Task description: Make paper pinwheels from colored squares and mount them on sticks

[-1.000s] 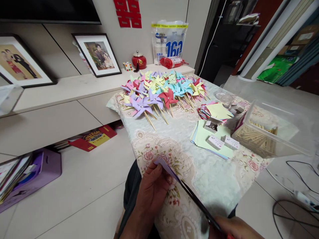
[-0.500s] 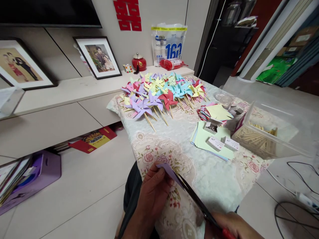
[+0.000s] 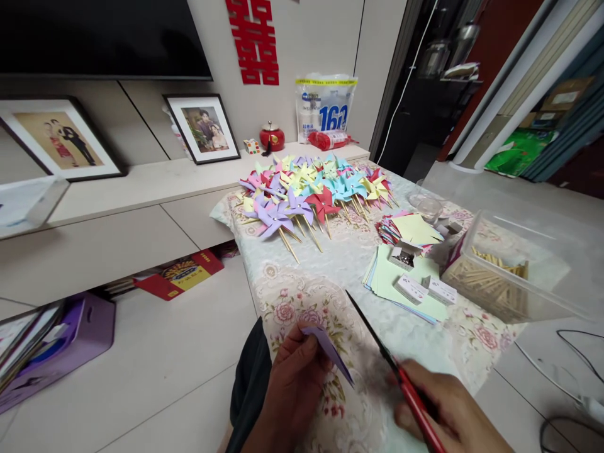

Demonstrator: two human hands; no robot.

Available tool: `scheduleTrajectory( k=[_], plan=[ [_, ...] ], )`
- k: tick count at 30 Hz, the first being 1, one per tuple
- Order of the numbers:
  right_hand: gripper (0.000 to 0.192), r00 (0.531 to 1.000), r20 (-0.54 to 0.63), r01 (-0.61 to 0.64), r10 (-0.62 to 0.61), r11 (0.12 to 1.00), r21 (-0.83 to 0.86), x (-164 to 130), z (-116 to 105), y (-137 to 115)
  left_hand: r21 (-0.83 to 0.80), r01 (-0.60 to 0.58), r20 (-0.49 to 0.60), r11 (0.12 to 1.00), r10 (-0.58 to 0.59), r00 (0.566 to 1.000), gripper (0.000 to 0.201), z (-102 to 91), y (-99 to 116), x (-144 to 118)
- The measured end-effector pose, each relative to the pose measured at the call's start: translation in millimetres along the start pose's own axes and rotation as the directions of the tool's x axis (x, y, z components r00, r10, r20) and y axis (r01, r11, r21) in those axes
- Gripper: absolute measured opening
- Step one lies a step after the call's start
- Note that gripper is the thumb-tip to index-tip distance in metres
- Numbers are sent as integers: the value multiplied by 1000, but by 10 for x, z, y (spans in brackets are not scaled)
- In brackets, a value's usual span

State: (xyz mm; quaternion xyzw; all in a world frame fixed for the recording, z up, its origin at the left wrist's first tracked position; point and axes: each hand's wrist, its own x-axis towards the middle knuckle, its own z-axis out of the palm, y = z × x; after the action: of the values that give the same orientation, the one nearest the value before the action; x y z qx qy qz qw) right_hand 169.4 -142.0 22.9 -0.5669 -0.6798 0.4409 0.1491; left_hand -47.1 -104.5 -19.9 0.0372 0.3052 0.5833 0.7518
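Observation:
My left hand (image 3: 293,387) pinches a small purple paper sheet (image 3: 330,353) low over the near edge of the flowered tablecloth (image 3: 349,270). My right hand (image 3: 448,415) grips red-handled scissors (image 3: 391,365); their dark blades point up and away, just right of the paper and clear of it. A heap of coloured paper pinwheels on wooden sticks (image 3: 311,189) lies at the far end of the table.
Stacks of coloured paper squares (image 3: 406,277) with small white boxes on them lie at the right. A clear plastic box of wooden sticks (image 3: 500,277) stands beyond. Framed photos (image 3: 202,126) lean on the low cabinet at the left. Cables (image 3: 570,352) run along the floor.
The scissors have come off the purple paper and swung up to the right, blades now closed and free of it. The view has tilted down a little.

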Motion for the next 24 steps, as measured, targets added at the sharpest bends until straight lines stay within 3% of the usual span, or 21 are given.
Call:
scheduleTrajectory(
  k=[2,4,7,11,17,21,23,24],
  plan=[
    [29,990,-136,8,-40,972,-233,217,-31,-49,41,-17,54,999,15,998,16,-10,-12,-1],
    [23,974,-198,24,-111,918,-396,461,-47,-114,85,-43,132,995,32,991,14,-13,-22,-9],
    [18,969,-175,63,-174,860,-507,825,-51,-254,127,-69,208,989,42,977,15,-11,-29,-22],
    [19,961,-110,149,-254,808,-570,1256,-1,-491,145,-64,207,987,33,978,18,-15,-42,-2],
    [18,943,-104,208,-315,806,-555,1743,203,-671,173,-46,122,984,25,992,27,-30,-98,53],
    [16,923,-93,275,-373,809,-520,1718,146,-570,241,-43,17,970,40,999,29,15,-93,21],
    [16,897,-156,340,-413,872,-353,1554,32,-457,295,-48,-21,954,57,998,27,58,-79,12],
    [20,883,-239,369,-404,913,-175,1442,-29,-391,335,-62,-32,940,78,996,26,81,-75,17]
  ],
)
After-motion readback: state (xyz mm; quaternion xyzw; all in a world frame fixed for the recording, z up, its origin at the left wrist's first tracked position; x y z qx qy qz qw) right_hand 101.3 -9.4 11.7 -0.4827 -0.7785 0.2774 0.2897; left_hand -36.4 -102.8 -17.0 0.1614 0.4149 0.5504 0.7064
